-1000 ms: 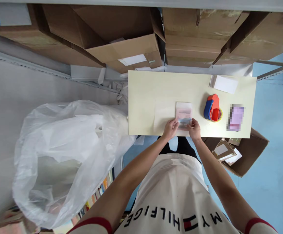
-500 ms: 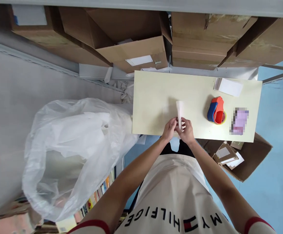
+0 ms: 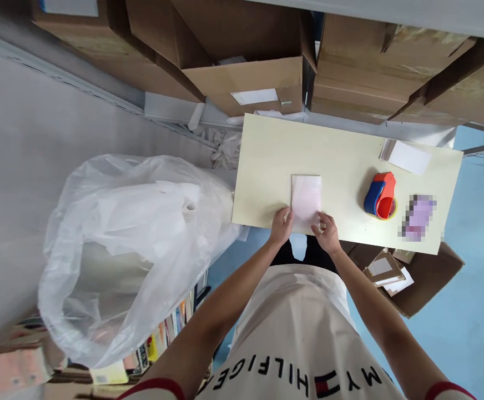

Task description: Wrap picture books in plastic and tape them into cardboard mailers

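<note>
A thin, pale pinkish-white rectangular sheet (image 3: 306, 194) lies flat near the front edge of the table; whether it is one leaf, a booklet or a folded piece, I cannot tell. A narrow pale strip shows along its left side. My left hand (image 3: 282, 225) is closed at the sheet's lower left edge, thumb and fingers against it. At the lower right corner, my right hand (image 3: 326, 232) pinches the edge with curled fingers. Right of the hands, a red and blue tape dispenser (image 3: 381, 195) with a yellow-edged roll stands on the table.
The cream table (image 3: 262, 161) also bears a stack of white sheets (image 3: 411, 157) and a blurred purple item (image 3: 419, 218). A large clear plastic bag (image 3: 71, 222) with white material stands left. Cardboard boxes (image 3: 258, 83) line the back shelf; an open carton (image 3: 437, 278) sits below right.
The pale sheet was upright, seen edge-on between both hands; now it lies flat on the table. My hands have moved apart to its two sides. The view has shifted and tilted slightly.
</note>
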Available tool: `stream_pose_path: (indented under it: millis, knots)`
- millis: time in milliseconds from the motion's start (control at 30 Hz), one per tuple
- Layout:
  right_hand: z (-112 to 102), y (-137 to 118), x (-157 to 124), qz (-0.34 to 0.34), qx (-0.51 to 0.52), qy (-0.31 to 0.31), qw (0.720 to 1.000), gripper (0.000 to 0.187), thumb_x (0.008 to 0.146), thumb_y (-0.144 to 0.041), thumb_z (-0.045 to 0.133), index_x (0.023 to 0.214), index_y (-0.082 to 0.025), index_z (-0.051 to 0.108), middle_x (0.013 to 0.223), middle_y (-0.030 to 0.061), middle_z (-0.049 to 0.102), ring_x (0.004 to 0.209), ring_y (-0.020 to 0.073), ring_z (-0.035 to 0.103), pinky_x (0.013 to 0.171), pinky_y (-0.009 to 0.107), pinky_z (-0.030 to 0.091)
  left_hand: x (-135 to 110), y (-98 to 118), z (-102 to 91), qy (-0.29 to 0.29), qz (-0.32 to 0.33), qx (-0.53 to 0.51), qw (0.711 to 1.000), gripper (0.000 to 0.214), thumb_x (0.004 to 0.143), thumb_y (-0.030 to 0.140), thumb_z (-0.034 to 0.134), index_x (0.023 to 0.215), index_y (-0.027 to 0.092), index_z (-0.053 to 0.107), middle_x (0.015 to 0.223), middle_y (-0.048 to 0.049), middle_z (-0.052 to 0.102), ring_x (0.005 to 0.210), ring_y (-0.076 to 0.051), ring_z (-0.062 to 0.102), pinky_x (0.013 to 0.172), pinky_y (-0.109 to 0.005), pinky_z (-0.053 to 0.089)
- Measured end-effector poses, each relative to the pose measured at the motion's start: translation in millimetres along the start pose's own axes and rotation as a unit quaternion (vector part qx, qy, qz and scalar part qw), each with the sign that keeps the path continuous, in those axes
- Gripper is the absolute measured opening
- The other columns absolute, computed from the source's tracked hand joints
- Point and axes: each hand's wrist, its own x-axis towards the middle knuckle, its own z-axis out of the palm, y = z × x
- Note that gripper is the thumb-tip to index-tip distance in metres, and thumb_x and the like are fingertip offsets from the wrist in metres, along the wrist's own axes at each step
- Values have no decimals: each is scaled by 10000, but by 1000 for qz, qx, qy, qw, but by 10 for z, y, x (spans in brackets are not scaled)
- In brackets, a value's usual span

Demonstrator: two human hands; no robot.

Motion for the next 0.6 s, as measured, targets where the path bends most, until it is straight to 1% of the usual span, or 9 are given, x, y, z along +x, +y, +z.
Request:
stream_pose_path:
  millis: [67, 133, 167, 233, 300, 367, 533, 600]
  knots:
    - [56, -18, 1, 5, 4, -1, 1000, 483, 804, -385, 609, 1256, -214, 604, 1234, 135, 547, 892, 220, 627, 837, 470, 564, -59, -14, 0, -14, -21, -13, 1000, 546, 928, 564, 449, 1269, 157, 578, 1315, -164, 556, 1155, -264, 593, 972, -394, 489]
    - [128, -65, 38, 2, 2, -2, 1000, 477, 806, -383, 605, 1249, -207, 611, 1230, 136, 544, 875, 211, 624, 863, 474, 559, -79, -7, 7, -25, -29, -28, 999, 537, 928, 537, 465, 1303, 161, 548, 1354, -166, 523, 1203, -270, 562, 1004, -408, 470]
    - [167, -100, 72, -2, 0, -4, 1000, 476, 805, -380, 606, 1248, -206, 612, 1230, 137, 542, 889, 213, 624, 877, 476, 557, -65, 2, 6, -20, -25, -28, 999, 534, 929, 527, 468, 1315, 165, 537, 1362, -166, 515, 1225, -274, 546, 1025, -420, 454]
    - [255, -194, 175, -12, -1, -12, 1000, 479, 803, -370, 609, 1253, -206, 609, 1238, 140, 535, 941, 223, 623, 905, 475, 551, 13, 27, -20, 8, -11, -14, 1000, 537, 927, 524, 476, 1330, 172, 522, 1368, -168, 506, 1276, -286, 502, 1070, -444, 411]
    - [361, -316, 325, -27, -1, -21, 999, 491, 800, -357, 613, 1264, -198, 601, 1254, 147, 525, 981, 231, 621, 926, 473, 547, 155, 60, -95, 44, 9, 2, 999, 541, 924, 531, 481, 1331, 176, 516, 1384, -167, 494, 1329, -295, 444, 1113, -461, 361]
    - [487, -455, 512, -42, -6, -27, 999, 506, 798, -351, 617, 1276, -186, 592, 1276, 158, 513, 995, 237, 623, 939, 478, 541, 343, 97, -221, 65, 30, 12, 997, 532, 924, 534, 483, 1322, 181, 518, 1396, -163, 492, 1353, -299, 416, 1137, -471, 326]
    - [848, -816, 1044, -77, -16, -26, 997, 519, 806, -355, 614, 1294, -184, 577, 1327, 168, 486, 1039, 257, 617, 953, 499, 532, 889, 194, -629, 83, 72, 30, 993, 502, 938, 520, 463, 1296, 176, 534, 1403, -166, 507, 1362, -298, 410, 1154, -476, 299]
    - [983, -944, 1235, -87, -19, -19, 996, 522, 802, -353, 614, 1293, -182, 577, 1334, 168, 478, 1066, 263, 606, 956, 495, 532, 1112, 221, -763, 91, 89, 38, 991, 500, 938, 518, 464, 1290, 172, 541, 1404, -167, 510, 1358, -294, 416, 1160, -475, 287]
